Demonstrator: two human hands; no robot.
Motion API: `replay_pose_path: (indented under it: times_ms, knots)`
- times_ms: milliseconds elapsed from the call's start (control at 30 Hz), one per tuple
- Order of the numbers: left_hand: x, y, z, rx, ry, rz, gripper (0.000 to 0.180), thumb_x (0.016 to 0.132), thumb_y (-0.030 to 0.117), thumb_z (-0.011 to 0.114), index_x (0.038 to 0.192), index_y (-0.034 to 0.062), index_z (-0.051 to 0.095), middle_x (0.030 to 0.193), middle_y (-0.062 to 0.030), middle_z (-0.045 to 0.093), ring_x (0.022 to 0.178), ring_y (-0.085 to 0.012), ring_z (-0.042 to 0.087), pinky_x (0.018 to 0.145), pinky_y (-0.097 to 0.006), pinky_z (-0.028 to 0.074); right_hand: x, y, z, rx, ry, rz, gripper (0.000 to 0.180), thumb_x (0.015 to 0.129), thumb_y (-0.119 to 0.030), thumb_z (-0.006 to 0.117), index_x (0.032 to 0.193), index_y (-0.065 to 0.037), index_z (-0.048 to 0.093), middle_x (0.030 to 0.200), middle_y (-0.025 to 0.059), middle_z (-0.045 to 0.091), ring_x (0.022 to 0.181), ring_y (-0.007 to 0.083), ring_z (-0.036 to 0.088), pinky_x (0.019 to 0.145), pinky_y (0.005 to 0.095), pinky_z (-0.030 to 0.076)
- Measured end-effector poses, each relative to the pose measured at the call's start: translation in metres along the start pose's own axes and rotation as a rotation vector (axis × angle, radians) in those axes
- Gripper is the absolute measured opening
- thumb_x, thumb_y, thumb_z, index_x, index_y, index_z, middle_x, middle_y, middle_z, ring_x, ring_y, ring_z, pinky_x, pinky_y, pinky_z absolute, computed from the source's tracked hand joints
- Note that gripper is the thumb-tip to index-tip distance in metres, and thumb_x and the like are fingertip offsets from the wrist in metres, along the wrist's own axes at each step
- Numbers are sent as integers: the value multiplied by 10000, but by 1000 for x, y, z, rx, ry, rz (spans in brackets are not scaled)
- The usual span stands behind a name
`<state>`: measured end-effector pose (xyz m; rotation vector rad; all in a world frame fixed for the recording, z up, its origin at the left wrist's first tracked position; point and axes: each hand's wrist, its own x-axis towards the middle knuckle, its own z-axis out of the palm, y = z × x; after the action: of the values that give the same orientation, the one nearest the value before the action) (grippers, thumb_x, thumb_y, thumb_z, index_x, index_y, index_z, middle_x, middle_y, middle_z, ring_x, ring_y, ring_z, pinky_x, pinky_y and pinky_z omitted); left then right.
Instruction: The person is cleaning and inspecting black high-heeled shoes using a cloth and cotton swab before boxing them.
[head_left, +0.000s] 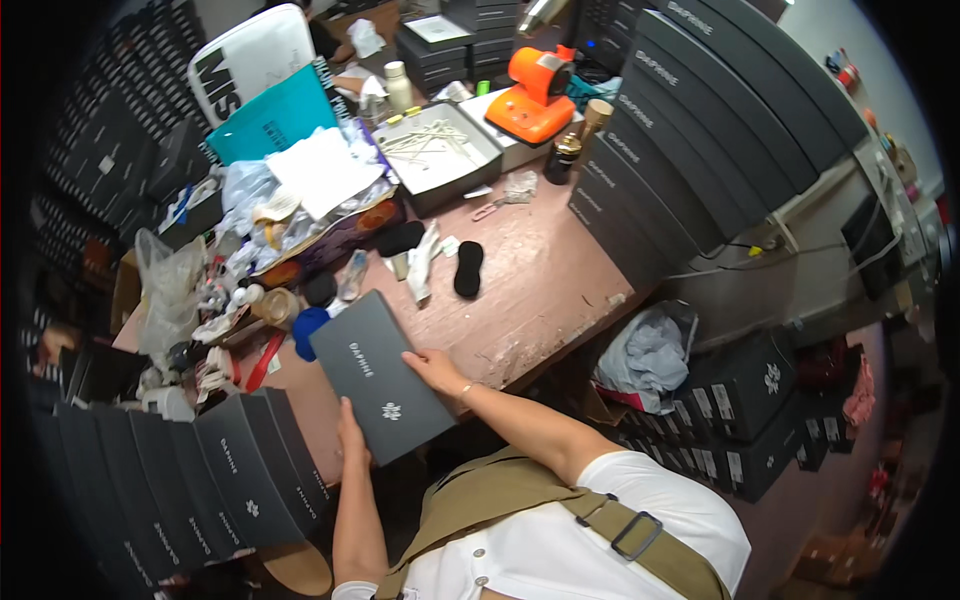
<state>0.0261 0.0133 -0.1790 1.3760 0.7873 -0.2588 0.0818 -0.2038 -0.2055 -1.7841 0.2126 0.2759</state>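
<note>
Left hand (350, 440) half-hidden behind grey box lid (382, 376), right hand (432, 368) on top.

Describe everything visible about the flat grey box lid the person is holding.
The grey box lid is a long, flat rectangle, matt like cardboard, with small pale print and a flower mark on top. It is tilted over the near edge of the worn table. The left hand grips its near edge; the right hand holds its right side.
</note>
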Motion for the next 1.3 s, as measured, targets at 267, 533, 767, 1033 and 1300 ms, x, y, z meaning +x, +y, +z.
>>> replay_pose_path:
  times_ms: [267,533,767,1033,1300]
  knots:
    - [0,-42,4,147,-23,112,708,912,527,507,1276,-80,479,1260,-189,536,1145,-256,514,953,-326,401,-28,-19,-33,-181,-28,17,524,891,-493,511,1020,-14,680,883,191,684,837,303,666,756,362,494]
    - [14,-69,-11,-278,-400,18,737,884,559,531,1350,-1,414,1349,-138,464,1208,-278,474,1003,-402,391,-40,12,-24,362,-184,107,586,915,-456,521,1303,-17,512,1215,183,595,1078,240,586,917,329,445]
    - [-73,79,52,-645,-902,123,582,933,477,449,1338,59,436,1300,-114,516,1170,-274,517,1000,-403,422,-135,-161,-109,-179,-72,-516,823,828,-497,638,1440,-55,310,1482,228,258,1395,332,217,1124,400,197]
    - [-255,267,234,-607,-1276,486,545,950,463,458,1319,63,448,1217,-76,562,1070,-209,573,935,-342,471,-241,-275,-281,-493,828,-1398,787,800,-464,684,1336,46,417,1352,256,444,1273,369,432,1050,452,343]
    - [-396,363,420,-141,-1266,1309,833,908,571,448,1484,54,141,1527,-212,122,1420,-315,120,1126,-423,192,-280,-414,-527,269,830,-1221,434,967,-346,435,1253,-27,502,1143,93,607,1043,191,577,925,357,453]
